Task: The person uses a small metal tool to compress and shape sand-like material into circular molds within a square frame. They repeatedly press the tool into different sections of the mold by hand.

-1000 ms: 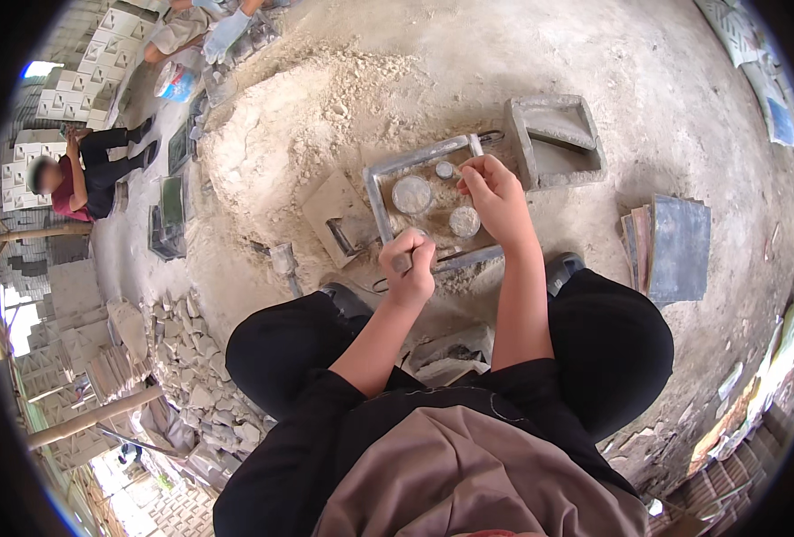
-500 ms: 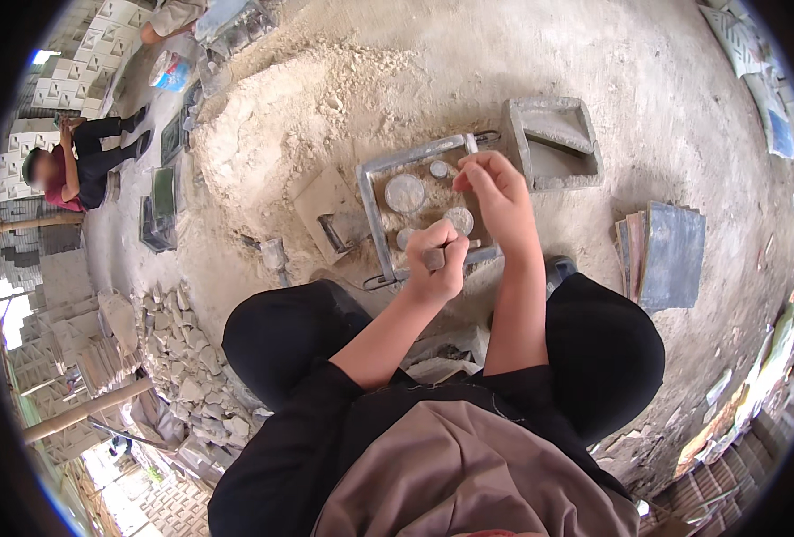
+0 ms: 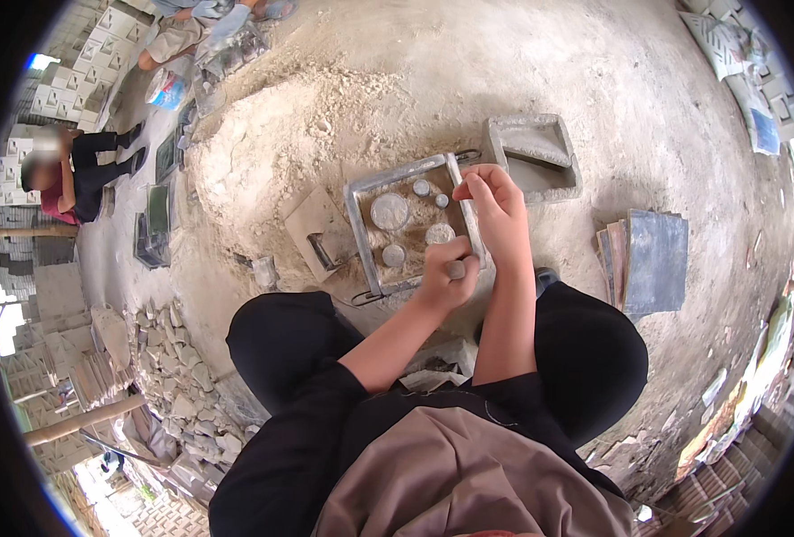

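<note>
A grey rectangular frame (image 3: 354, 210) lies on the ground before me, packed with tan sand. Several round, dusty discs sit in it, the largest disc (image 3: 390, 212) at the far left. Over the frame's near right part, my left hand (image 3: 446, 276) is wrapped round a short rod (image 3: 455, 269), whose blunt end points up. Its lower end is hidden by the fist. A pale round piece (image 3: 440, 234) shows just beyond that fist. My right hand (image 3: 497, 195) hovers above the frame's right side, thumb and fingertips pinched together; what they hold, if anything, I cannot make out.
A grey box with a slanted slab (image 3: 540, 148) stands beyond my right hand. Leaning plates (image 3: 656, 261) are at right. A flat board with a handle (image 3: 316, 233) and a heap of tan sand (image 3: 263, 152) lie left. Another person (image 3: 66, 179) sits at far left.
My left hand has moved right across the frame with the rod, uncovering the near-left disc. My right hand stays pinched over the right side. The view has shifted slightly.
</note>
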